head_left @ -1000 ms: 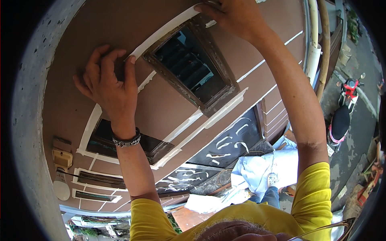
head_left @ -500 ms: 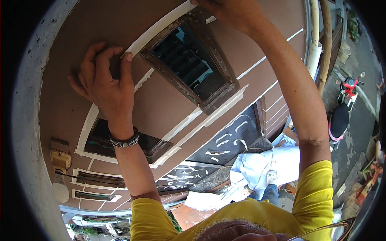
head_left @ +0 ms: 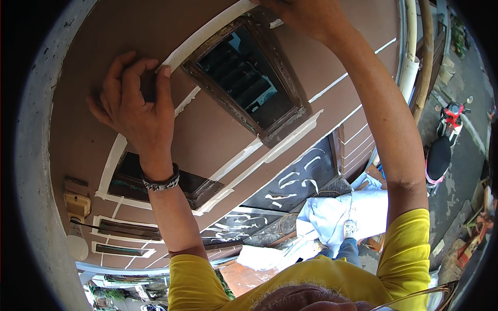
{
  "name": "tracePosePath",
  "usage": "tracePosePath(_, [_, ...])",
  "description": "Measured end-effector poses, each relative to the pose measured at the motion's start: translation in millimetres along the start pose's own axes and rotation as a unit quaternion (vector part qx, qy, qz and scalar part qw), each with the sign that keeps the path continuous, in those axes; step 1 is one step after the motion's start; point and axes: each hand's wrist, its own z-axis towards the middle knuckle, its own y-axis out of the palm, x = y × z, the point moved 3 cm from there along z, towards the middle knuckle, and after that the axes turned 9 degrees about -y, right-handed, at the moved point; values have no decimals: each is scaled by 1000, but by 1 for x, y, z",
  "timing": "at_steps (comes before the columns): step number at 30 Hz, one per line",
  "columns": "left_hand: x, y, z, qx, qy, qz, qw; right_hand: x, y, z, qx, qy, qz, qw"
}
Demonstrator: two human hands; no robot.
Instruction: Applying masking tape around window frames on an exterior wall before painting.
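A strip of white masking tape (head_left: 210, 35) runs along the upper edge of a dark wooden window frame (head_left: 241, 115) on the brown wall (head_left: 207, 132). My left hand (head_left: 137, 98), with a patterned band on its wrist, has its thumb and forefinger pinched at the strip's lower left end; the other fingers bend against the wall. At the upper end my right hand (head_left: 306, 15) reaches in from the right, its fingers closed at the tape. The picture's top edge cuts part of that hand off. Dark glass (head_left: 241, 78) fills the frame.
More pale tape (head_left: 111, 160) borders a second window at lower left. Thin white lines cross the wall. A wall lamp (head_left: 78, 206) hangs at far left, pipes (head_left: 409, 78) stand at right. Below lie a pale blue sheet (head_left: 332, 207) and a parked motorbike (head_left: 438, 155).
My right hand has shifted slightly to the right along the top edge. The left hand stays almost still at its end of the tape.
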Motion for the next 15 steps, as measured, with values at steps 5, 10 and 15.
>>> tracePosePath(5, [3,1,2,7,3,2,1000,-1,-3,0,9,-3,2,1000])
tracePosePath(10, [0,3,8,12,6,2,1000,-2,-3,0,8,9,39,999])
tracePosePath(15, [0,4,11,23,17,13,1000,-1,-2,1,-19,46,39,998])
